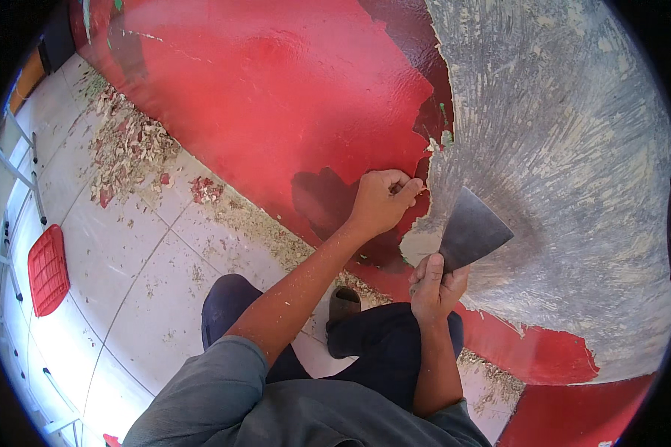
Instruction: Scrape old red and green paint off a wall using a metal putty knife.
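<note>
In my right hand (438,290) is a paint scraper (475,229) with a wide, dark, flared blade. Its handle is mostly hidden in my grip. The blade lies over the bare grey, scratched part (559,141) of a large curved surface. My left hand (386,200) is closed in a pinch at the ragged edge of the red paint layer (298,97), just left of the blade. Its thumb and fingers seem to grip the edge of that layer. Darker red patches (324,197) show beneath and beside it.
Paint flakes (130,145) lie heaped on the pale tiled floor (142,298) along the surface's lower edge. A red plastic chair part (48,270) and metal legs (33,179) stand at the left. My shoe (344,304) is close below the surface.
</note>
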`<state>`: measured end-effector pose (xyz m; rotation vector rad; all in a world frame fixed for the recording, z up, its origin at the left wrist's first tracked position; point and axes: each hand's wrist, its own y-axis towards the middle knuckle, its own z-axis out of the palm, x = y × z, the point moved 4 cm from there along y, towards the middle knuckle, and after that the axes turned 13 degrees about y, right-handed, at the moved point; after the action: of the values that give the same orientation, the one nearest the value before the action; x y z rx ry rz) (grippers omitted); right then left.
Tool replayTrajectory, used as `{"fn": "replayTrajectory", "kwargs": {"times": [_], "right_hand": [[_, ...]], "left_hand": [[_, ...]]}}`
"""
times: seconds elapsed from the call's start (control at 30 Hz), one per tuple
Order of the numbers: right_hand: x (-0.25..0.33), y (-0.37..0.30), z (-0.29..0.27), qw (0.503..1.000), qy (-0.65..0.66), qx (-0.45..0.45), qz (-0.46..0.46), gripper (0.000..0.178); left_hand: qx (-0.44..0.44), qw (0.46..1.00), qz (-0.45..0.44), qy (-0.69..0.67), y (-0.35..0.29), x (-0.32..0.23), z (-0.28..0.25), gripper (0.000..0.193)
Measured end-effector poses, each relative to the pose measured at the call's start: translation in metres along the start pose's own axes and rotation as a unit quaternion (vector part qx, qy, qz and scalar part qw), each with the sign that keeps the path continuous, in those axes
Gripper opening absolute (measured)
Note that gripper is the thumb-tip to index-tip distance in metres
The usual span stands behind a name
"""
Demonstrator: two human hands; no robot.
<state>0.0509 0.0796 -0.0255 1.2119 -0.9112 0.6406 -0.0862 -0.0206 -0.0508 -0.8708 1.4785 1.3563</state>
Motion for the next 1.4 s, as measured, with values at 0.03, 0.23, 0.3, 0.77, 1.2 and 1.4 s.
{"fn": "replayTrajectory", "kwargs": {"times": [0.03,0.23,0.3,0.77,1.2,1.4], "right_hand": [[0.0,0.0,0.001,1.0,-0.005,0.006,0.008,0.014],[-0.003,-0.001,0.001,1.0,0.005,-0.004,-0.015,0.013],[0.001,-0.001,0.003,1.0,0.01,-0.006,-0.012,0.013],[0.002,0.001,-0.002,1.0,0.002,-0.006,0.004,0.012],[0.009,-0.003,-0.009,0.997,0.009,-0.079,-0.002,0.01],[0.014,-0.003,-0.007,0.997,-0.001,-0.075,-0.011,0.009]], "left_hand": [[0.0,1.0,-0.001,-0.001,0.0,0.0,-0.001,0.026],[-0.016,0.999,-0.038,0.002,-0.009,0.001,-0.002,0.023],[-0.008,0.999,-0.045,0.004,-0.016,0.003,-0.002,0.022],[0.127,0.976,-0.072,0.164,-0.103,0.079,0.012,0.025],[-0.001,0.983,-0.057,0.173,-0.019,-0.007,-0.005,0.048],[0.023,0.977,-0.158,-0.139,-0.011,0.002,0.013,0.033]]}}
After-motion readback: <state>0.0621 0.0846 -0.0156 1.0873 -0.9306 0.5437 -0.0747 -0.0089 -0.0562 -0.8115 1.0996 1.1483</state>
